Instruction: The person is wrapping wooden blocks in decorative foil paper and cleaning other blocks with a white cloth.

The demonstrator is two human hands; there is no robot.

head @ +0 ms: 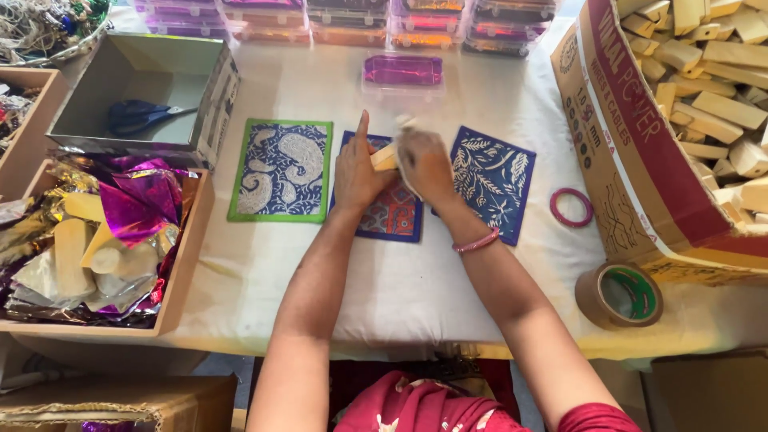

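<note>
Both hands meet over the middle of a white-covered table [400,288]. My left hand [358,172] grips a small pale wooden block [384,157], its index finger pointing up. My right hand [424,164] is closed on the same block and on a bit of white material at its top, blurred by motion. Under the hands lies a blue and red patterned card [392,216]. A green-bordered blue paisley card [282,170] lies to the left and a blue leaf-print card [494,180] to the right.
At right, a big cardboard box [640,176] holds several wooden blocks; a brown tape roll [620,296] and pink bangle [571,207] lie near it. Left: a tray of foil and blocks [188,256], and scissors [140,116] in a grey box. Clear plastic boxes [402,72] line the back.
</note>
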